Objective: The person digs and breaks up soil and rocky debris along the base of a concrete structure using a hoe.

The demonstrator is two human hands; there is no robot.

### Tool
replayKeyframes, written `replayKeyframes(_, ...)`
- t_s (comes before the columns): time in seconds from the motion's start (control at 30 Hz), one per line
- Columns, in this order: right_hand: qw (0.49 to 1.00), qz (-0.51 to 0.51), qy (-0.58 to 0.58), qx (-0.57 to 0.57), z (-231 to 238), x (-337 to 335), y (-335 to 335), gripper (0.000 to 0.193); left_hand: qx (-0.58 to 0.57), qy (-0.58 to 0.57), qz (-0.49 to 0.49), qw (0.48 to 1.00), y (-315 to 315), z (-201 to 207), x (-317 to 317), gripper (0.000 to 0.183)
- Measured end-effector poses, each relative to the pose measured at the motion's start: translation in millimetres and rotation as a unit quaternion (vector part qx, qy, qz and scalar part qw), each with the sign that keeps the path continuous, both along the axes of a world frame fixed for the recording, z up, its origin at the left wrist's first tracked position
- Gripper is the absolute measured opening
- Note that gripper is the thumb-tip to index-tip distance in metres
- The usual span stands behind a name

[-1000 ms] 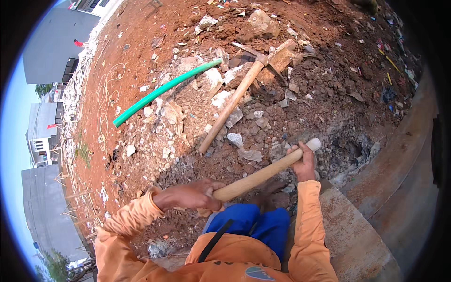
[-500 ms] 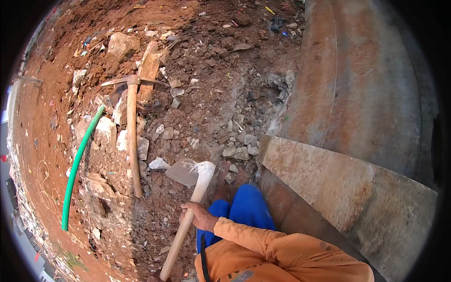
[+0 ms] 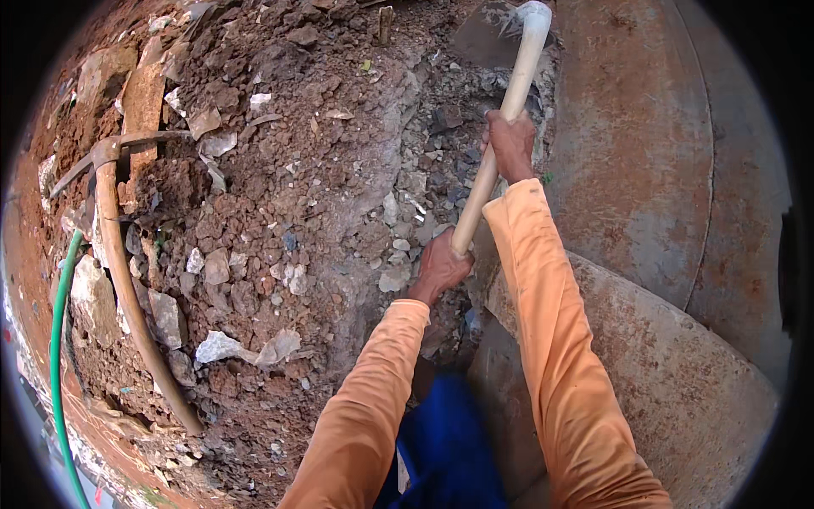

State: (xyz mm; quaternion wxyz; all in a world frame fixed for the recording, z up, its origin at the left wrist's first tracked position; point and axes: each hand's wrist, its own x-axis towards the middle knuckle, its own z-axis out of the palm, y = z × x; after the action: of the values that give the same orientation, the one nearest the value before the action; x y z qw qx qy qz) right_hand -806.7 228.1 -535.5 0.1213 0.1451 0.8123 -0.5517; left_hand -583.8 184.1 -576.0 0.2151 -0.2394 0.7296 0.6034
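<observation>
I grip a hoe with a pale wooden handle (image 3: pixel 509 110) in both hands. My left hand (image 3: pixel 439 270) is closed around the near end of the handle. Further up the shaft, my right hand (image 3: pixel 511 144) is also closed on it. The dark metal blade (image 3: pixel 485 36) sits at the far end, down on grey rubble beside a concrete wall. Both sleeves are orange.
A pickaxe (image 3: pixel 119 246) with a long wooden handle lies on the red soil at left. A green hose (image 3: pixel 58 339) runs along the far left edge. Broken stones and rubble (image 3: pixel 280 212) cover the ground. Curved concrete slabs (image 3: pixel 661 195) rise at right.
The view has swung round to the right and downward. The hoe has swung from my lap out ahead, its blade now down on the rubble by the concrete, both hands on the handle.
</observation>
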Motion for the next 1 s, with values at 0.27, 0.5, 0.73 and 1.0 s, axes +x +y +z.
replayKeyframes(0.27, 0.972, -0.114, -0.157, 0.13, -141.7, 88.2, 58.5, 0.016, -0.065, -0.046, -0.1, 0.992, 40.5, -90.7, 98.6, 0.044)
replayKeyframes(0.5, 0.937, 0.037, -0.078, 0.339, -99.3, 210.7, 52.1, 0.031, 0.024, -0.118, 0.005, 0.993, 63.1, -11.9, 229.5, 0.037)
replayKeyframes(0.73, 0.965, -0.141, -0.22, 0.026, 5.3, 248.9, 45.1, 0.031, -0.033, -0.148, -0.057, 0.987, 33.8, 50.7, 253.6, 0.033)
replayKeyframes(1.0, 0.993, -0.035, -0.011, 0.113, -60.1, 57.1, 15.0, 0.03, 0.033, -0.002, -0.033, 0.999, 24.1, -88.6, 43.4, 0.034)
